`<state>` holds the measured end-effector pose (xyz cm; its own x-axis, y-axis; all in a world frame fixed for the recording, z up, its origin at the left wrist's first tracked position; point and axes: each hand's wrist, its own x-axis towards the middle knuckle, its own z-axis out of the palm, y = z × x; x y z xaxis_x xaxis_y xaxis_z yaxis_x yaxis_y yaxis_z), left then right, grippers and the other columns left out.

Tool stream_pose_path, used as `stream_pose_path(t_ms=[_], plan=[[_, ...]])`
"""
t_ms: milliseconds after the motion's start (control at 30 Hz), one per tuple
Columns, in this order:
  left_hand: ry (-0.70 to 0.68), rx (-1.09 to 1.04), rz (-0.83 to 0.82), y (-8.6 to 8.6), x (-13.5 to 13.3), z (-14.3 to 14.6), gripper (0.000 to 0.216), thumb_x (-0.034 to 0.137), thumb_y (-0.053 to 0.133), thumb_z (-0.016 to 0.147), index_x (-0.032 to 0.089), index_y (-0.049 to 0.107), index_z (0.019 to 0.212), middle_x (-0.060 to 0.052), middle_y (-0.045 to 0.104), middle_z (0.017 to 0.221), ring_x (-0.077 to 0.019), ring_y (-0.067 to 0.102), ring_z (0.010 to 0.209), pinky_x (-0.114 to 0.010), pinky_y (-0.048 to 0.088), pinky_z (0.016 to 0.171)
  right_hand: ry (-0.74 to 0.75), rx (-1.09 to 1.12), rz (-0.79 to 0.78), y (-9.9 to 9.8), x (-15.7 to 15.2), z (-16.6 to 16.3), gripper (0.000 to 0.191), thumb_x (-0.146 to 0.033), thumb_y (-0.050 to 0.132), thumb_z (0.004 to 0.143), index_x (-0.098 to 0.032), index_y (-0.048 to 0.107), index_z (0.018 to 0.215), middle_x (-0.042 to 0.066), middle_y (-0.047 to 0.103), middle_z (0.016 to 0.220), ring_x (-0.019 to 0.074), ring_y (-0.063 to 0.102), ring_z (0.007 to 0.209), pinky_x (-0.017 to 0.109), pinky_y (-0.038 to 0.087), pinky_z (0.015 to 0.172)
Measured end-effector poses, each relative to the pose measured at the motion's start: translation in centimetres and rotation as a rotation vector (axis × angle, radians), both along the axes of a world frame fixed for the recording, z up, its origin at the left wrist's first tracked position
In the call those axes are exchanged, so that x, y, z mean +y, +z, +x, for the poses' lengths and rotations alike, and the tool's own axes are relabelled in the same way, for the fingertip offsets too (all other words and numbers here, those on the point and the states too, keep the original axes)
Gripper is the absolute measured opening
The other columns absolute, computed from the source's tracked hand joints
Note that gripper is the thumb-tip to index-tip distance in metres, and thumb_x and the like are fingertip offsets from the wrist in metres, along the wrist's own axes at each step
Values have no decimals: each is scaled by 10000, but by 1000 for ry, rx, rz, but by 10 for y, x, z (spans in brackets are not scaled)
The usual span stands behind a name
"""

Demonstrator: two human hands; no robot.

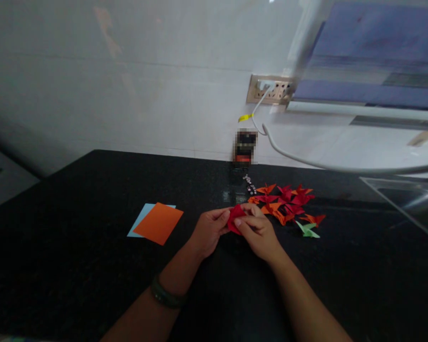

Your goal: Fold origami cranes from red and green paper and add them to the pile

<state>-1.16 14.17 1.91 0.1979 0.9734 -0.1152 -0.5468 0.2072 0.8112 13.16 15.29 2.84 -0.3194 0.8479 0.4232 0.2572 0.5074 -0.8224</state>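
A small folded piece of red paper (236,219) is held up between both hands over the dark countertop. My left hand (211,232) pinches its left edge, thumb on top. From the other side, my right hand (259,232) grips it with thumb and fingers, covering part of the paper. Just beyond and to the right lies a group of folded paper cranes (285,202), red and orange. One light green crane (308,229) sits at the near right of that group. To the left, an orange paper sheet (159,223) overlaps a light blue sheet (141,221).
A phone-like object (245,148), blurred out, leans against the tiled wall, with a beaded strand (249,184) before it. A white cable (288,156) runs from the wall socket (270,90) to the right. The sink (409,199) borders the countertop (74,266) at right.
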Motion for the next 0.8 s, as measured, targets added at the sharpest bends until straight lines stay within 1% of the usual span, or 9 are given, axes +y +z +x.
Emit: stream_pose_path(t_ms=[133,200,333,467,667,767,800], plan=[[23,42,-27,0,-1,1,315,372,630,707,119,681,887,-78,673,832,-129,597,721,-268,444,717,-35,2,-25,-6,2,1,194,-294,531,793,-210,697,739,61,565,902,181,531,869,320,437,760],[-15,38,-48,-1,-1,1,340,375,637,698,126,673,927,-73,667,794,-114,590,685,-251,440,685,-47,24,-45,-11,5,4,194,-319,535,790,-218,700,771,57,579,908,183,536,865,327,429,776],[-13,54,-52,-5,0,2,432,368,702,624,144,656,990,-73,655,859,-113,585,693,-248,434,670,-62,55,-89,-19,10,7,209,-350,537,785,-212,694,775,63,571,912,192,524,872,334,420,794],[5,100,-34,-6,0,4,466,393,703,611,138,655,999,-76,653,855,-123,587,690,-242,433,643,-42,49,-94,-18,8,7,242,-363,499,811,-205,677,772,69,563,892,194,522,850,333,426,759],[60,193,-12,-5,1,4,490,424,673,633,106,652,1005,-89,660,843,-130,587,669,-248,445,622,-2,-22,-51,-12,4,4,334,-362,481,817,-179,629,580,76,552,896,193,530,837,310,430,712],[76,239,-8,-5,1,3,484,415,667,644,89,651,1002,-99,662,847,-129,584,657,-254,456,619,-4,-68,-4,-9,2,1,333,-332,477,821,-178,621,563,75,543,901,183,523,827,306,426,721],[78,251,1,-4,1,3,473,409,658,657,90,649,1006,-101,662,855,-132,587,666,-255,459,622,3,-90,4,-8,1,0,317,-320,469,827,-181,631,593,73,540,906,182,520,834,308,424,733]])
